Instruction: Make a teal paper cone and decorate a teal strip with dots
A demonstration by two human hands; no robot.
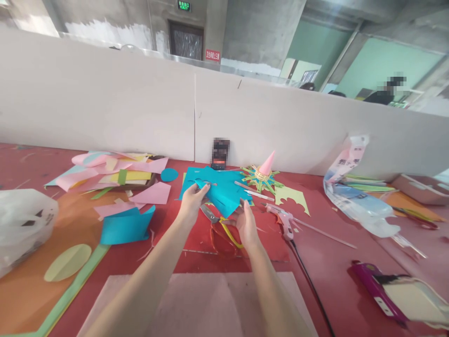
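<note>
My left hand (192, 202) is closed on the edge of a blue sheet of paper (224, 187), thumb on top. The sheet has cut edges and is lifted at a tilt. My right hand (248, 227) is at the sheet's lower right corner with thumb and fingers apart; its fingertips are partly hidden. Below the paper, between my hands, lie scissors (228, 232) with red and yellow handles. More blue paper (188, 175) lies behind and partly under the sheet. A pink hot glue gun (284, 222) with a glue stick rests right of my right hand.
A pink paper cone on a woven ring (268, 166) stands behind, near a pale green scrap (292, 197). Left are a pile of coloured paper (115, 171), a curled blue strip (128, 227) and a plastic bag (26, 227). Right lie packaging (363, 206) and a purple power strip (380, 295).
</note>
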